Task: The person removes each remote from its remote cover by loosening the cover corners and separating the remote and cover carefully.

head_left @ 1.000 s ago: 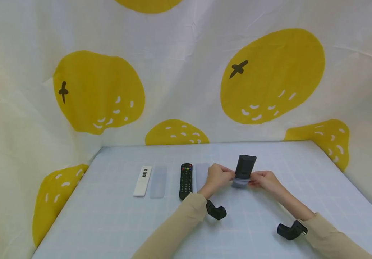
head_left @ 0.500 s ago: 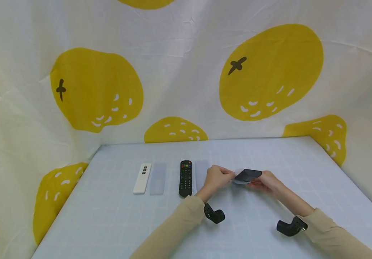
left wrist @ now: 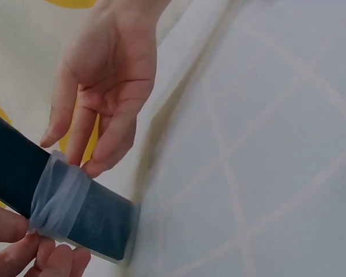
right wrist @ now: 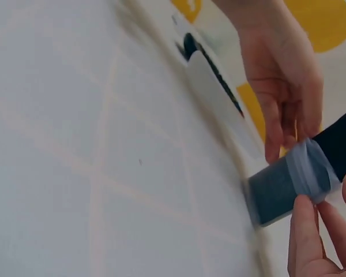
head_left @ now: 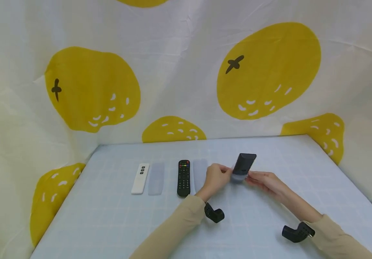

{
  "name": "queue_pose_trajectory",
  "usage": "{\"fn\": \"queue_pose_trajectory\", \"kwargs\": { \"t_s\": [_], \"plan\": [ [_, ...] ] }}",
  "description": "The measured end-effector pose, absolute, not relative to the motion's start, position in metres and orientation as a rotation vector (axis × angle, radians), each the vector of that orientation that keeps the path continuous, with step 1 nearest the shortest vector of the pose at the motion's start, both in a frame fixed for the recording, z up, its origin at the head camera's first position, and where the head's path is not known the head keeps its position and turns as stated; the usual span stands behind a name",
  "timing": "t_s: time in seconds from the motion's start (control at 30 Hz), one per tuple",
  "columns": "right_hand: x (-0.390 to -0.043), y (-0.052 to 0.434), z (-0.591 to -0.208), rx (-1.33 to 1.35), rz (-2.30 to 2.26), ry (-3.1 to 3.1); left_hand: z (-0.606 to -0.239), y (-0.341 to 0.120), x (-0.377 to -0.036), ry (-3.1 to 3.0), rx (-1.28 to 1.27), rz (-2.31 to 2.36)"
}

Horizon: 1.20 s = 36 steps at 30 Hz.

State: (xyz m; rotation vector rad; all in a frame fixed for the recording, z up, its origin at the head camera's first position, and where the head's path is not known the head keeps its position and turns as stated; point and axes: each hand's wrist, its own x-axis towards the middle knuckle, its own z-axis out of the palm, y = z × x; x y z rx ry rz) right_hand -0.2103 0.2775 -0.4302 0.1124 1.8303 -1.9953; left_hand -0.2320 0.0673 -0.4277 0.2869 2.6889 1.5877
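A black remote control stands tilted on one end, its lower part inside a translucent plastic sleeve. In the left wrist view the sleeve is bunched up in folds around the remote, with the remote's upper part bare. My left hand pinches the sleeve's left edge. At the opposite edge, my right hand touches the folds with extended fingertips, its thumb apart from them. The right wrist view shows the remote's covered end close to the tabletop, with both hands on either side of the sleeve.
On the pale checked table, a white remote lies at the left beside a flat translucent sleeve. A black remote with coloured buttons lies nearer, with another flat sleeve partly behind my left hand. A fruit-print curtain hangs behind.
The held remote tipped over toward the right hand half a second ago and is now raised steeply again. Both hands stay around the sleeve; the right fingers have shifted slightly.
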Motion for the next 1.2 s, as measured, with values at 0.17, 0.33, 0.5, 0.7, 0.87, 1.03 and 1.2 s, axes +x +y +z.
{"fn": "queue_pose_trajectory", "kwargs": {
  "t_s": [0.17,0.33,0.5,0.7,0.87,1.03,1.2],
  "plan": [
    [-0.208,0.273,-0.432,0.122,-1.903,2.058,-0.433,0.073,-0.235,2.689,0.191,1.687],
    [-0.208,0.270,-0.432,0.069,-1.890,2.176,-0.435,0.070,-0.238,2.571,0.155,1.756],
    [-0.208,0.272,-0.432,0.042,-1.918,2.165,-0.435,0.065,-0.236,2.506,0.204,1.730],
    [-0.212,0.268,-0.428,0.073,-1.963,2.141,-0.433,0.064,-0.235,2.543,0.231,1.730],
    [-0.217,0.267,-0.431,0.135,-2.027,2.072,-0.435,0.066,-0.236,2.532,0.132,1.752],
    [-0.221,0.264,-0.438,0.195,-2.062,2.024,-0.437,0.069,-0.238,2.527,0.028,1.777],
    [-0.224,0.260,-0.437,0.266,-2.036,2.072,-0.438,0.072,-0.241,2.571,-0.029,1.782]
  ]
}}
